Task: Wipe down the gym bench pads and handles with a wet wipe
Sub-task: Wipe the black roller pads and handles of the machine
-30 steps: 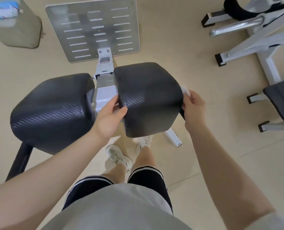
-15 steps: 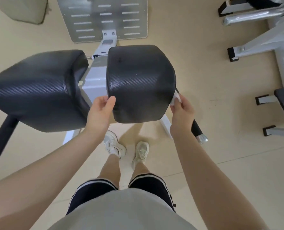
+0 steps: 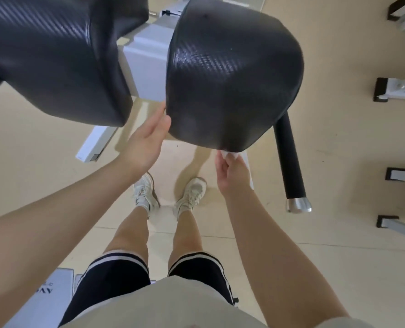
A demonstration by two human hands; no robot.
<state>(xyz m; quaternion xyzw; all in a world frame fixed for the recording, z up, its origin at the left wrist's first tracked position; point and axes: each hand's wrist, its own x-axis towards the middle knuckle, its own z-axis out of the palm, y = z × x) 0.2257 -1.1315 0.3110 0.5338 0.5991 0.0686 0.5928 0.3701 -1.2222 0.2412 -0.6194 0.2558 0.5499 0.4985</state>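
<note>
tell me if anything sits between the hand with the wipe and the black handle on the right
Nothing visible does. The right hand holds the wet wipe at the lower edge of the right pad; the black handle lies just right of it across bare floor.

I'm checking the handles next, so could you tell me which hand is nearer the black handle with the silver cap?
Right. The right hand holds the wipe just left of the black handle; the left hand is beyond the right pad.

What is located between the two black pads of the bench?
In the head view, a white-grey metal block of the frame sits between the left pad and the right pad; below it, bare floor shows through the gap.
</note>
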